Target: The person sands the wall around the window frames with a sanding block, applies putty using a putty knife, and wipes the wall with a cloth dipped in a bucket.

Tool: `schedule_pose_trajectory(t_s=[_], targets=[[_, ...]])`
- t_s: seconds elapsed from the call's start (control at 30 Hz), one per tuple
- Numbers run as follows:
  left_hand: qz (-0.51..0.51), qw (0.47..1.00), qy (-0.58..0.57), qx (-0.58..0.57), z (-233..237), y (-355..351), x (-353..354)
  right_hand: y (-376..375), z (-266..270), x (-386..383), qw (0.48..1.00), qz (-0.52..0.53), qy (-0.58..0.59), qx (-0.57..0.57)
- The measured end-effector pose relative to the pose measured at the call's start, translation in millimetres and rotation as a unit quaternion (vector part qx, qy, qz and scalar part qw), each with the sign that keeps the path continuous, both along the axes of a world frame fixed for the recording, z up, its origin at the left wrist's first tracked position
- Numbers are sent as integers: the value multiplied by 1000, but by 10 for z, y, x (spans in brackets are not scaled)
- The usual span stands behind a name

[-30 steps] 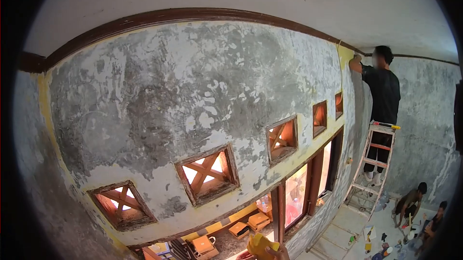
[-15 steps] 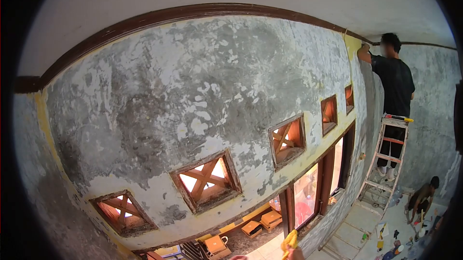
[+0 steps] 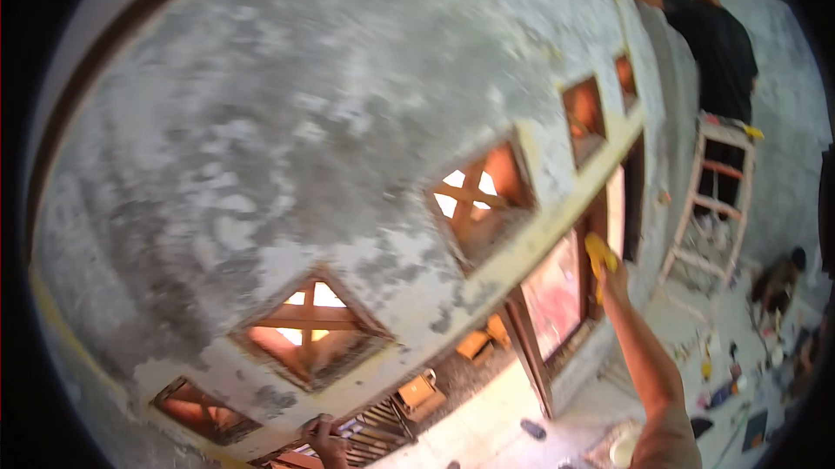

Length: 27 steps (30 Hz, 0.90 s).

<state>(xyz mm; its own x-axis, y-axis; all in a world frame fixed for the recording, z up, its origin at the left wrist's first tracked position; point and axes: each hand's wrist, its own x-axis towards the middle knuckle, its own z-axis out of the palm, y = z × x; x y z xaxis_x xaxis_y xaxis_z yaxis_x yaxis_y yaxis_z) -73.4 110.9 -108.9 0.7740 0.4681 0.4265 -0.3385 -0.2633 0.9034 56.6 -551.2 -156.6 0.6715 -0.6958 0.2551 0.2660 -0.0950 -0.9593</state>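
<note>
Head cam: the view has swung down and the right hand (image 3: 612, 282) is up now, fingers closed round the yellow pad (image 3: 598, 253), just beside the yellow ledge (image 3: 539, 234). Left hand (image 3: 323, 436) curls onto the ledge's lower end. White tub (image 3: 623, 450) below; contents too blurry to tell.

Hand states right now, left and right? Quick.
Left hand: at the lower edge of the wall, blurred; grip cannot be told.
Right hand: closed on a yellow object.
</note>
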Motion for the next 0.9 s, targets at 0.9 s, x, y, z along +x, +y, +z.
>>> schedule_pose_trajectory(t_s=[0.9], targets=[[0,998,-47,-52,-231,362,45,1344,1094,1060,982,-127,-23,-139]])
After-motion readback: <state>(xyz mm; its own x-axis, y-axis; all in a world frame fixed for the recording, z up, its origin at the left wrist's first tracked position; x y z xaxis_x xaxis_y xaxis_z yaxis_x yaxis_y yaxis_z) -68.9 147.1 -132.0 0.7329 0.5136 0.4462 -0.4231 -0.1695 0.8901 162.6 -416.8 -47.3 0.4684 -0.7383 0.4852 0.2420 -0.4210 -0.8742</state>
